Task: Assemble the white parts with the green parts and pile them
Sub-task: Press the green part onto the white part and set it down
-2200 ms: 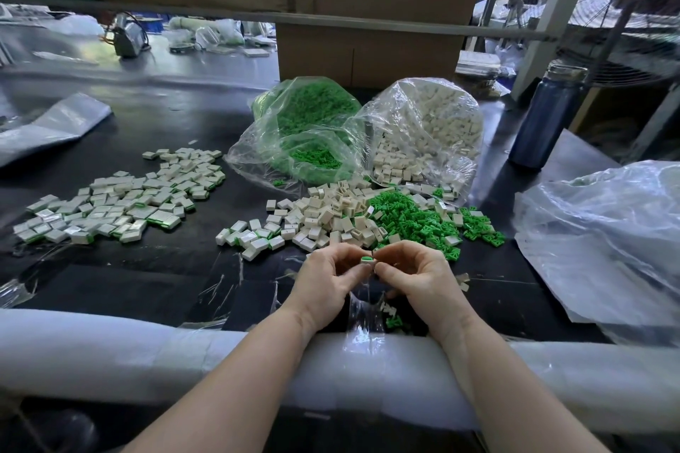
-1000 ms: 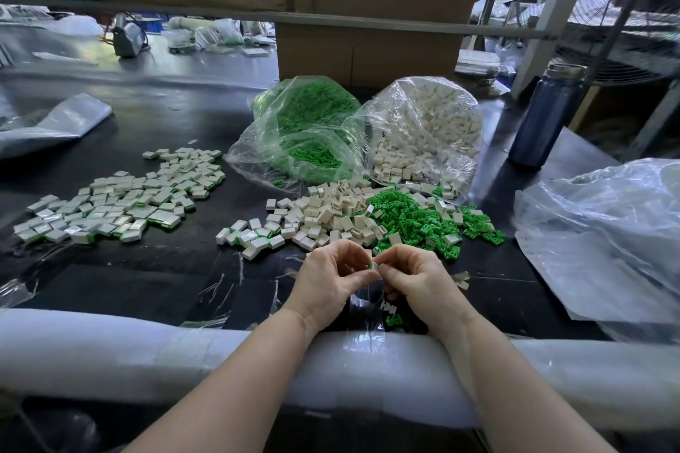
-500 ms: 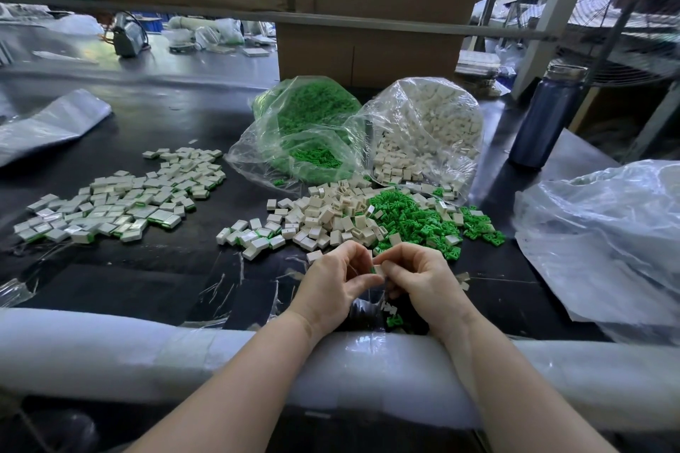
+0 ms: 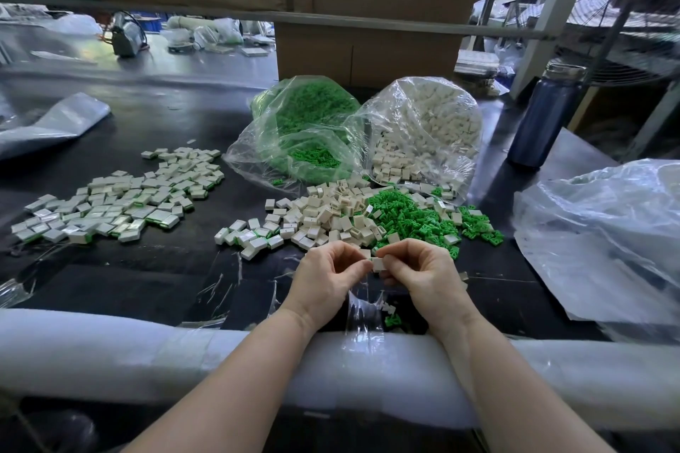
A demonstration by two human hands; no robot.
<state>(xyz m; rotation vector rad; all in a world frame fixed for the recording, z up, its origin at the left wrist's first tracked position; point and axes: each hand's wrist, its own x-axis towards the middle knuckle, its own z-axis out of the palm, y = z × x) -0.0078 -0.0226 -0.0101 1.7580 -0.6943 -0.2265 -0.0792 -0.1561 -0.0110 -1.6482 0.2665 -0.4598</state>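
Workbench seen from the head camera. Both hands meet just above the near edge of the black bench top (image 4: 121, 279), which is padded there with a white foam roll (image 4: 110, 357). The right hand (image 4: 423, 274) pinches a small white part (image 4: 377, 264) between curled thumb and fingers; the left hand (image 4: 327, 274), fingers likewise curled, pinches at the part's left end, where a sliver of green shows. Whether a green part is fully seated in it cannot be told.

Just beyond the hands lie a loose heap of white parts (image 4: 323, 213) and, touching it on the right, a heap of green parts (image 4: 412, 219). Behind these, toward the far edge, sit two open clear bags side by side: the bag of green parts (image 4: 305, 132) on the left, the bag of white parts (image 4: 423, 132) on the right. The pile of assembled pieces (image 4: 117, 202) spreads out near the left edge, well apart from the hands. A dark blue bottle (image 4: 541, 121) stands upright at the far right, and a crumpled clear plastic sheet (image 4: 603, 243) covers the right edge.
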